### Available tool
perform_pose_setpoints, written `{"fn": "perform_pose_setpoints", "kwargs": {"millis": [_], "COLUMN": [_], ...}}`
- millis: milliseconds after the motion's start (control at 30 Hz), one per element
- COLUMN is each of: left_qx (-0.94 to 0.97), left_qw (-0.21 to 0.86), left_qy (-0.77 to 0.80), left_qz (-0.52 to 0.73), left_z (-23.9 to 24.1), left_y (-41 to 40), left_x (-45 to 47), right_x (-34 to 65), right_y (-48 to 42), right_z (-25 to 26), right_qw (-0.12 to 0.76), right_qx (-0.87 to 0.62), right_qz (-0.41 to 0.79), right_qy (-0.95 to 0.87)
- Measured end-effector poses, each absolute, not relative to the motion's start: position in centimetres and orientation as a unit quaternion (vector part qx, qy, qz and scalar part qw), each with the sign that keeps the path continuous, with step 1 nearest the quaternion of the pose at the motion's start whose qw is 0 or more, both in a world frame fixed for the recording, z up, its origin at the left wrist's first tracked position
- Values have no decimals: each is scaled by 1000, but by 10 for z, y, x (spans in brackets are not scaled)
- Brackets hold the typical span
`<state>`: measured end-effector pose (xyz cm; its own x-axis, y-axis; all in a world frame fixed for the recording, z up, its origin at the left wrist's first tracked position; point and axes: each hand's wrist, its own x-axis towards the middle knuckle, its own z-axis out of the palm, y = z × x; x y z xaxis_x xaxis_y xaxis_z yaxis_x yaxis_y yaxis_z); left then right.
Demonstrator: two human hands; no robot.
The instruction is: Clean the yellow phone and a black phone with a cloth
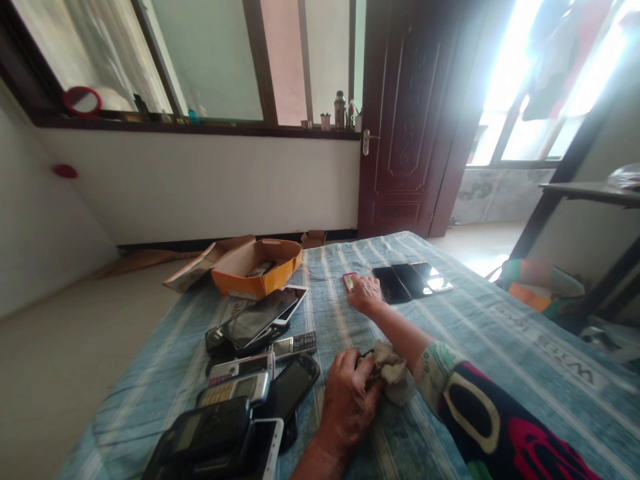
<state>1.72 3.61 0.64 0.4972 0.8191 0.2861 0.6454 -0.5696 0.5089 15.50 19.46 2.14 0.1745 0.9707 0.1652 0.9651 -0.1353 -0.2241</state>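
Note:
My left hand (349, 399) rests on the striped blue cloth (500, 347) near the front, fingers closed around a crumpled grey rag (393, 370). My right hand (366, 293) reaches far forward, its fingers laid on a red-cased phone (349, 281). That phone lies at the left end of a row of three dark phones (413, 280). To the left of my left hand sits a pile of several old phones (255, 360).
An orange cardboard box (257, 267) with a phone inside stands at the far left edge of the cloth. Beyond are a white wall, a dark window sill with small bottles (340, 110) and a dark wooden door (410, 113). A dark shelf frame (590, 193) stands at right.

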Motion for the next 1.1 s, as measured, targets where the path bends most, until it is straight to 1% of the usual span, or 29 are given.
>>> {"fn": "perform_pose_setpoints", "kwargs": {"millis": [200,367,400,467,500,600,700,900,1100], "left_qx": [849,849,852,855,856,858,859,856,858], "left_qw": [182,183,180,167,161,158,166,169,150], "left_qy": [430,425,421,415,412,407,406,411,404], "left_qz": [248,254,255,261,267,269,263,264,280], "left_z": [8,4,3,1,1,2,5,4,-2], "left_y": [37,39,40,41,41,41,40,38,41], "left_x": [17,16,16,16,16,15,15,17,17], "right_x": [151,163,166,174,178,187,193,192,178], "right_y": [186,138,123,90,74,34,12,0,-7], "right_z": [34,47,48,45,43,35,29,23,13], "right_qw": [162,188,202,279,301,335,333,279,286], "right_qx": [-747,-690,-670,-610,-587,-550,-524,-530,-536], "right_qz": [36,92,106,159,177,211,213,181,117], "right_qy": [-644,-693,-706,-724,-730,-736,-754,-780,-786]}}
